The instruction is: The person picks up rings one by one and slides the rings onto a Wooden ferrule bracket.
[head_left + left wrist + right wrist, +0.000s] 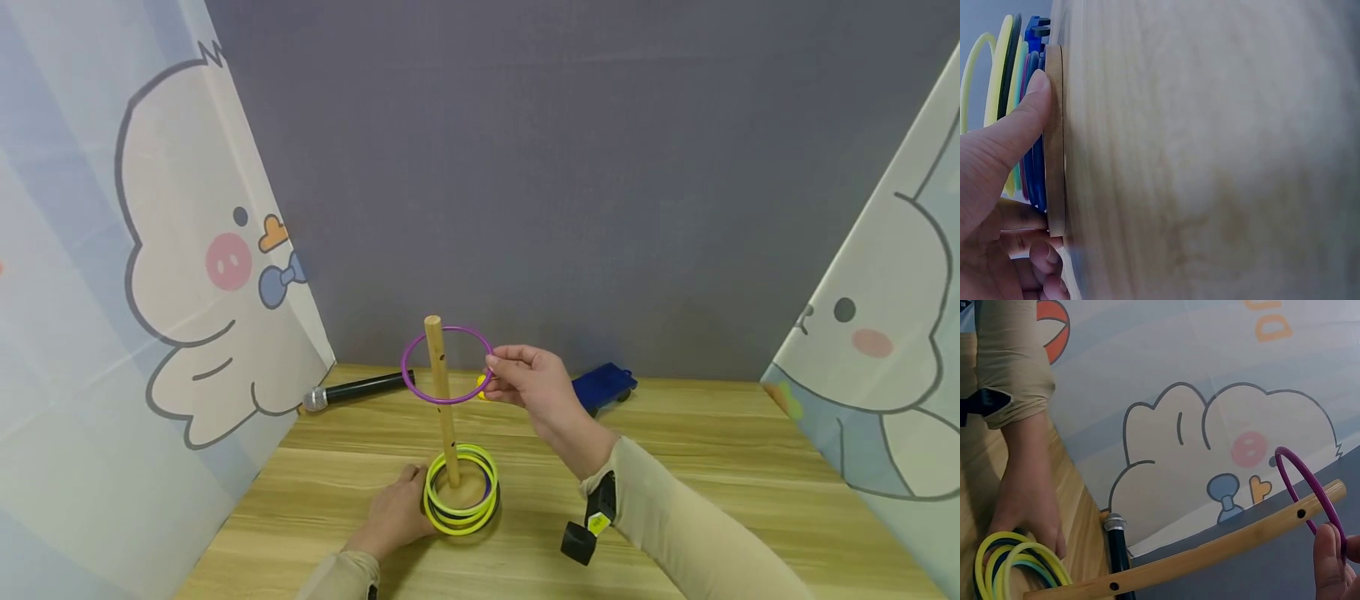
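A wooden pole rises from a round wooden base on the table. Several rings lie stacked around its foot, the top ones yellow, with dark, blue and teal ones lower down. My left hand grips the stand low on its left side, thumb against the lower rings and base edge in the left wrist view. With thumb and fingertips, my right hand pinches a purple ring. This ring encircles the pole a little below its top, as the right wrist view also shows.
A black microphone with a silver head lies at the back left. Behind my right hand are a blue toy vehicle and a partly hidden yellow object. A grey backdrop and printed side curtains enclose the wooden table.
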Available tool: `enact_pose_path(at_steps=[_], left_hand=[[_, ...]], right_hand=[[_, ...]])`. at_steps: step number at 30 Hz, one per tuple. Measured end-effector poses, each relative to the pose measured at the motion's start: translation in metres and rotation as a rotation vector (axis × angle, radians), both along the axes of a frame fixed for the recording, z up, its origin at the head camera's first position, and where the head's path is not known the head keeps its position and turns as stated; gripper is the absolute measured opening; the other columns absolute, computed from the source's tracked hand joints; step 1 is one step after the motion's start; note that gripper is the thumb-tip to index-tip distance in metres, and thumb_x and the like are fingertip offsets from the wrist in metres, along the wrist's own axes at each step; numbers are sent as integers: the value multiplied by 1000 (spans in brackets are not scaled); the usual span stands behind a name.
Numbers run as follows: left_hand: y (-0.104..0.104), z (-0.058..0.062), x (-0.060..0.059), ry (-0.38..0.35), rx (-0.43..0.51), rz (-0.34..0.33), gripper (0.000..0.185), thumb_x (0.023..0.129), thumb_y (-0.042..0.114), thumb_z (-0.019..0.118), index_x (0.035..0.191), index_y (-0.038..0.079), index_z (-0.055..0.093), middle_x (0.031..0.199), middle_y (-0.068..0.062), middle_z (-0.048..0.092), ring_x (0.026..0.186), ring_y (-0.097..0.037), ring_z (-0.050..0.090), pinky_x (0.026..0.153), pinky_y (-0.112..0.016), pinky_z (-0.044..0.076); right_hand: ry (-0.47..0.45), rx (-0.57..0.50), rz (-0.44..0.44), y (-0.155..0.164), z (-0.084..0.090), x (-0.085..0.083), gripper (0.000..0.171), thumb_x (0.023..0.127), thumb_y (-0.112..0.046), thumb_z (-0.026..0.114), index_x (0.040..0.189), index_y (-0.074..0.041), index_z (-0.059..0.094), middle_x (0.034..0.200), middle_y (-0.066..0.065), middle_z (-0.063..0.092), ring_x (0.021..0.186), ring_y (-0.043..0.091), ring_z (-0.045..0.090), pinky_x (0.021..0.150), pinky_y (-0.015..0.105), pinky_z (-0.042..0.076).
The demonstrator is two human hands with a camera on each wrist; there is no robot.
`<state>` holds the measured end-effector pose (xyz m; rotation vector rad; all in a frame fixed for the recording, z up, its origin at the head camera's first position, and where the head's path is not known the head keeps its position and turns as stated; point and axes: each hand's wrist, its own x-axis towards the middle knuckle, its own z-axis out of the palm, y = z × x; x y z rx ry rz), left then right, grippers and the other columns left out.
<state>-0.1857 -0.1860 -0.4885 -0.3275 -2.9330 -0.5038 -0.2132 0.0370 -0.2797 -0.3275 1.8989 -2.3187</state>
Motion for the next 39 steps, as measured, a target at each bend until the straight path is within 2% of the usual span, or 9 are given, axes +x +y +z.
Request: enact_pose_path(at_steps=[6,11,18,28,34,39], left_hand=[[-2,2,3,-10,9,6,101,57,51,89,130,-10,53,119,-20,56,84,-37,64,66,-48,55],[-3,2,4,22,5,0,100,56,50,90,127,-11,55,117,-19,57,83,-37,64,68,-48,55],[-4,0,3,31,1,3,99,55,50,90,126,-10,55,116,-18,57,84,-36,64,68,-48,55],[-3,-4,2,44,-7,-19,99,56,52,89,127,-8,55,116,-17,57,84,-35,65,67,-47,55],[-1,-2,2,55,10,-25,98,54,51,90,126,-6,57,112,-15,58,77,-34,64,63,-46,54],[2,0,3,46,6,-15,98,55,50,90,127,-7,57,113,-16,58,78,-34,64,64,-46,54]], right_hand=[[-43,38,6,2,-17,-1,22,95,-6,62,113,7,61,82,10,68,65,16,67,67,31,58],[-55,62,24,5,-35,-3,23,95,-7,63,113,7,61,82,10,68,65,15,66,67,31,58],[-84,76,39,5,-66,-5,26,94,-5,63,113,11,59,77,7,66,62,13,66,64,27,58],[-112,97,36,10,-111,-1,25,96,-5,60,114,12,58,77,7,66,61,13,64,62,26,57],[-125,118,27,13,-134,4,27,96,-5,59,115,13,57,82,11,67,62,12,65,65,30,58],[-146,129,34,13,-154,6,29,97,-4,57,118,17,54,79,8,65,61,12,64,63,29,58]])
